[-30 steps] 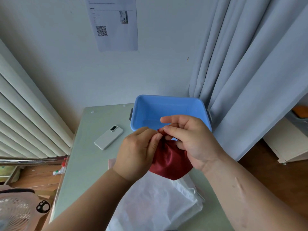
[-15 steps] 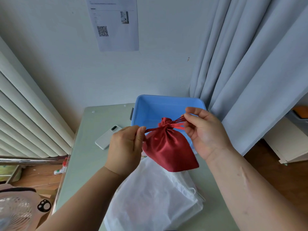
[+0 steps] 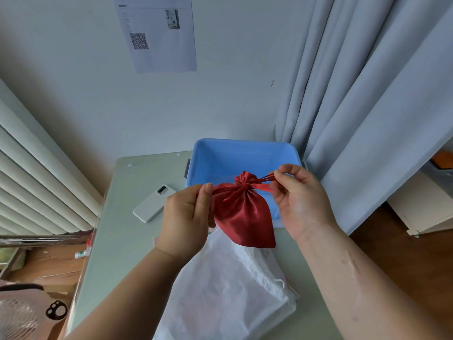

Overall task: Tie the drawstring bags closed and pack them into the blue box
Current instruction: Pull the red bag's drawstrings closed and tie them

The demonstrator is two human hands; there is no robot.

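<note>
Blue box (image 3: 245,143) sits at the far end of the table (image 3: 117,241), back rim near the wall, right rim touching the curtain (image 3: 367,119). Its blue floor shows behind the bag. Left of the box: bare tabletop, and a white phone (image 3: 154,203) lying flat, well apart from the box wall. Just in front of the box: a pile of white bags (image 3: 232,290), running to the table's near edge.

Red bag (image 3: 242,217) hangs in the air over the box's near rim, above the white pile, neck gathered tight into a ruffle. Drawstrings (image 3: 263,187) run out sideways from the neck.

Left hand (image 3: 186,222), at the box's near-left corner: thumb and forefinger pressed together on the left end of the string, right at the bag's neck; other fingers curled under.

Right hand (image 3: 301,200), over the box's near-right corner: fingertips (image 3: 277,177) pinch the right-side string ends, strings taut. Remaining fingers loosely bent.
</note>
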